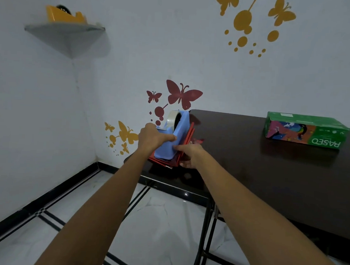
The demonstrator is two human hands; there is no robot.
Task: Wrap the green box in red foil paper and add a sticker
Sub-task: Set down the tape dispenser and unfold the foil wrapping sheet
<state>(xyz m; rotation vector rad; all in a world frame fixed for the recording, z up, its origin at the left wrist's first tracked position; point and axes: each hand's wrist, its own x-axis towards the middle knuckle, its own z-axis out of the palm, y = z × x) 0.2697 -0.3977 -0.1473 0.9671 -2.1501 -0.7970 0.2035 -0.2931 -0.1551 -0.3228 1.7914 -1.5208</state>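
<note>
The green box (pixel 306 130), printed PASEO with a colourful picture on its side, lies at the far right of the dark table (pixel 249 166). At the table's left end a blue tape dispenser (pixel 174 136) with a clear tape roll stands tilted on a stack of red foil paper sheets (pixel 188 137). My left hand (pixel 151 137) grips the dispenser from its left side. My right hand (pixel 189 155) has its fingers on the red foil paper under and beside the dispenser. No sticker shows.
A grey corner shelf (pixel 67 33) high on the left wall carries an orange tape dispenser (pixel 64 15). Butterfly decals cover the white wall. The table's black metal legs (pixel 203 235) stand on a white tiled floor below my arms.
</note>
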